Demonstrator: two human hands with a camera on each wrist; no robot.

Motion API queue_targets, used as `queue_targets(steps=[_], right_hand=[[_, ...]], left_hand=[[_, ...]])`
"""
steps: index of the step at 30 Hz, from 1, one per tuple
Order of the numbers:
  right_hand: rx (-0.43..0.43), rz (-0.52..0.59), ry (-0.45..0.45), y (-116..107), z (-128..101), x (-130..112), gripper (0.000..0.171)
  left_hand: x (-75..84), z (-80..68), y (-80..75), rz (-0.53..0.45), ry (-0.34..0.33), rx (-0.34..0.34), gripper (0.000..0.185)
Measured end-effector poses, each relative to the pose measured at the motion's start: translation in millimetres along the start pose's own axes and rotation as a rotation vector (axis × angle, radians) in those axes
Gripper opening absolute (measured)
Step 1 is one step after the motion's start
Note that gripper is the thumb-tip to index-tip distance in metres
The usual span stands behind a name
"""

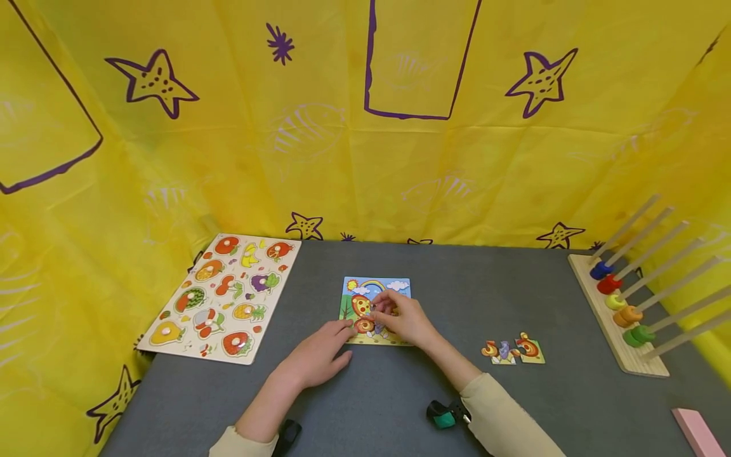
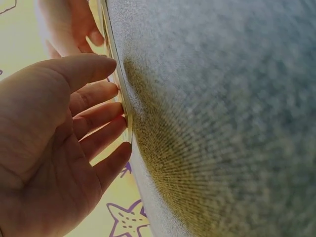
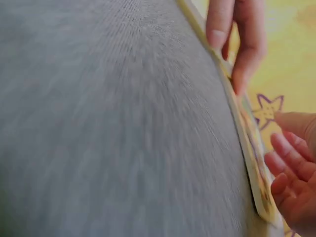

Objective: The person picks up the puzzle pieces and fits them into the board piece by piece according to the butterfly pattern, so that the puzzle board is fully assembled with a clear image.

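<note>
In the head view, a square picture puzzle (image 1: pixel 349 304) with a rainbow, clouds and a snail lies mid-table. My left hand (image 1: pixel 320 355) rests at its lower left corner, fingers extended; in the left wrist view the left hand's fingertips (image 2: pixel 121 121) touch the board edge. Over the puzzle's right half is my right hand (image 1: pixel 405 317), its loosely bent fingers and thumb at the picture. No piece shows between them in the right wrist view, where the right hand (image 3: pixel 298 173) appears beside the puzzle board (image 3: pixel 249 153). That hand hides part of the picture.
Loose puzzle pieces (image 1: pixel 532 351) lie on the grey table (image 1: pixel 365 406) to the right. A fruit peg board (image 1: pixel 259 327) is at left. At far right stands a wooden peg rack (image 1: pixel 619 330) with coloured rings, near a pink block (image 1: pixel 698 431). Yellow cloth (image 1: pixel 354 165) hangs behind.
</note>
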State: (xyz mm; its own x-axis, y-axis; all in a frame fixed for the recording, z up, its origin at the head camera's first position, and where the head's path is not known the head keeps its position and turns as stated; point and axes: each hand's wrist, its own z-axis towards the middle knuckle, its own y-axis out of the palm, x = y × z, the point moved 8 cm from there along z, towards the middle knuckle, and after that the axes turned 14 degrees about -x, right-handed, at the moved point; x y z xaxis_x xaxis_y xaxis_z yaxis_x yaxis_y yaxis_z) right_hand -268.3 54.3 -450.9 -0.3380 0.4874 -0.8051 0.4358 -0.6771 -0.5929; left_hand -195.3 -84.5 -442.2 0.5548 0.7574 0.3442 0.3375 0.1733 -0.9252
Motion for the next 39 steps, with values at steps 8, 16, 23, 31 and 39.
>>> queue_targets(steps=[8,16,23,31,39], right_hand=[[0.039,0.054,0.023,-38.5,-41.6,24.7,0.014],[0.034,-0.025,0.047,-70.2,-93.6,50.5,0.012],[0.028,-0.051,0.096,-91.5,-132.1,71.5,0.018],[0.036,-0.311,0.135,-120.0,-168.1,80.7,0.039],[0.038,-0.276,0.122,-127.6,-179.9,89.4,0.035]], left_hand=[[2.4,2.4,-3.8,0.027,-0.009,0.019,0.034],[0.6,3.6,-3.1,0.012,-0.016,0.025,0.032],[-1.4,4.2,-1.9,0.012,-0.012,0.037,0.029],[-0.4,5.1,-2.4,0.016,-0.003,0.037,0.028],[-0.7,5.4,-2.9,0.034,0.001,0.047,0.027]])
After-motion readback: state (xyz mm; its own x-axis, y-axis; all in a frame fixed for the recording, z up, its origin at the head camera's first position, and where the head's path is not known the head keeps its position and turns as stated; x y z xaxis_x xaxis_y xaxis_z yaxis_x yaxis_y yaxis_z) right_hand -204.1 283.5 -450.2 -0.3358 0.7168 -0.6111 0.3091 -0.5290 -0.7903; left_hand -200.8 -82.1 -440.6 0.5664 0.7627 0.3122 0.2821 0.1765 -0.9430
